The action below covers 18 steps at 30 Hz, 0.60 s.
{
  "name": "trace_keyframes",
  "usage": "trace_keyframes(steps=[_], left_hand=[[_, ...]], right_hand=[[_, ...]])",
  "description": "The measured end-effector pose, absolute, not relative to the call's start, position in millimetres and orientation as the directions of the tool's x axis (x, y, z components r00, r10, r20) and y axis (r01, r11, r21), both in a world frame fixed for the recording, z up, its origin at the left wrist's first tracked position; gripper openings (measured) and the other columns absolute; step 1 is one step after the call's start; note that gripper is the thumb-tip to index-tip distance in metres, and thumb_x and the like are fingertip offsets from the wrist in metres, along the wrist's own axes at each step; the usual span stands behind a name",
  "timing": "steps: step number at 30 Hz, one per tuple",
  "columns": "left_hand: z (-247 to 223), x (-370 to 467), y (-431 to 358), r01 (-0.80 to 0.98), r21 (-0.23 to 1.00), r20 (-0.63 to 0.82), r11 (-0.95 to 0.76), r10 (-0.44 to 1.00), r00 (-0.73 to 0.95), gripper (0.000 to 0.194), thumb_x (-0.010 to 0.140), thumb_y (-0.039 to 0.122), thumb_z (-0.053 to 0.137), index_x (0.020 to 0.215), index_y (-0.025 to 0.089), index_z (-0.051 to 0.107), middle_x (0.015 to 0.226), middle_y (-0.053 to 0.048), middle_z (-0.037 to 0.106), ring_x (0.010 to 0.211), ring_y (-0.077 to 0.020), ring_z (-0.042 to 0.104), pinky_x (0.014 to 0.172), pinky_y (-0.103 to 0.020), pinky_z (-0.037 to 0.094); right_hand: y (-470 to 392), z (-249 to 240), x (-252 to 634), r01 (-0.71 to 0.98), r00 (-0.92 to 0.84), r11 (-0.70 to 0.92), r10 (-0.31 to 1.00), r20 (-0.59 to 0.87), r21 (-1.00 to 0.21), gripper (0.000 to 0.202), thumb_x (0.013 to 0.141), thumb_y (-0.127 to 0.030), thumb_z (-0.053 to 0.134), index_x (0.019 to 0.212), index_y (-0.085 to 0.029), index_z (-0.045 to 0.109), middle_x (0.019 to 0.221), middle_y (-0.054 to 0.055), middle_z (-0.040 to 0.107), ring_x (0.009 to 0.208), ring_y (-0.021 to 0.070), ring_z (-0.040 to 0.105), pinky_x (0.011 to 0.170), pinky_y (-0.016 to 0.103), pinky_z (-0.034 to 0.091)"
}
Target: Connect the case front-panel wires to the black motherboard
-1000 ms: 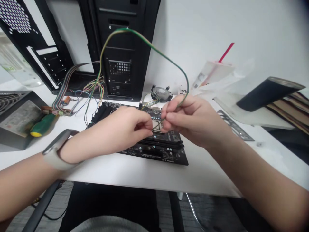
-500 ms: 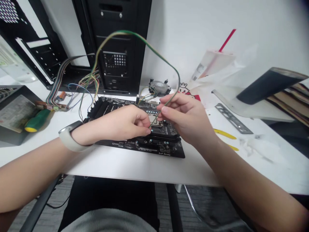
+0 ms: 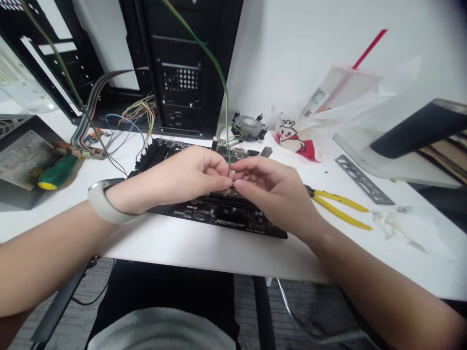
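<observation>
A thin green and yellow cable point(image 3: 220, 73) arches up out of the top of the view and comes down between my two hands. My left hand point(image 3: 204, 177) pinches its lower end between thumb and index finger. Close beside it, fingertips almost touching, my right hand point(image 3: 266, 187) is closed in a pinch at the same cable. Both hands are over the black motherboard point(image 3: 219, 216), which lies flat on the white table point(image 3: 204, 245) and is partly hidden by them. The cable's far end runs down to the board's left side.
Behind stand a black computer case point(image 3: 182, 112) and a cooling fan point(image 3: 250, 127). At left are a power supply point(image 3: 22, 160), a green screwdriver point(image 3: 58, 172) and a ribbon cable point(image 3: 91, 107). To the right lie yellow pliers point(image 3: 339, 209), a metal plate point(image 3: 365, 180) and a cup point(image 3: 335, 87).
My right hand has moved down and closer to my left hand along the cable. The cable's loop now rises higher, beyond the top edge. The view has shifted slightly, showing more of the pliers.
</observation>
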<state>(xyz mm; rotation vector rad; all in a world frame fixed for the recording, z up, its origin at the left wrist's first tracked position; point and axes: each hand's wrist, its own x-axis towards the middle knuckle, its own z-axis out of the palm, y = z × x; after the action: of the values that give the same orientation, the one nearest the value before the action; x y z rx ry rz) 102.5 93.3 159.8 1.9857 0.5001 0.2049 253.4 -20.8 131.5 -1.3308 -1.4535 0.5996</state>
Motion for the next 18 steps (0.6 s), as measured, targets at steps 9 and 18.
trace_keyframes(steps=[9,18], left_hand=[[151.1,98.8,106.0,0.211,0.743,0.034,-0.635,0.350,0.936,0.006,0.075,0.019,0.062,0.073,0.017,0.068,0.063,0.005,0.063,0.054,-0.0067,0.052,0.051,-0.018,0.037],[146.8,88.1,116.8,0.271,0.768,-0.022,-0.581,0.398,0.917,0.006,0.073,0.023,0.063,0.074,0.018,0.066,0.060,0.002,0.062,0.051,-0.0085,0.050,0.045,-0.020,0.034]], right_hand=[[-19.0,120.3,266.5,0.853,-0.179,0.427,0.779,0.601,-0.299,0.019,0.086,-0.014,0.057,0.103,-0.015,0.066,0.088,0.004,0.071,0.074,0.0133,0.064,0.067,0.026,0.053],[-22.4,114.5,270.2,0.898,-0.375,0.440,0.789,0.486,-0.022,0.021,0.092,-0.017,0.047,0.102,-0.015,0.066,0.090,0.008,0.070,0.078,0.0183,0.062,0.065,0.029,0.047]])
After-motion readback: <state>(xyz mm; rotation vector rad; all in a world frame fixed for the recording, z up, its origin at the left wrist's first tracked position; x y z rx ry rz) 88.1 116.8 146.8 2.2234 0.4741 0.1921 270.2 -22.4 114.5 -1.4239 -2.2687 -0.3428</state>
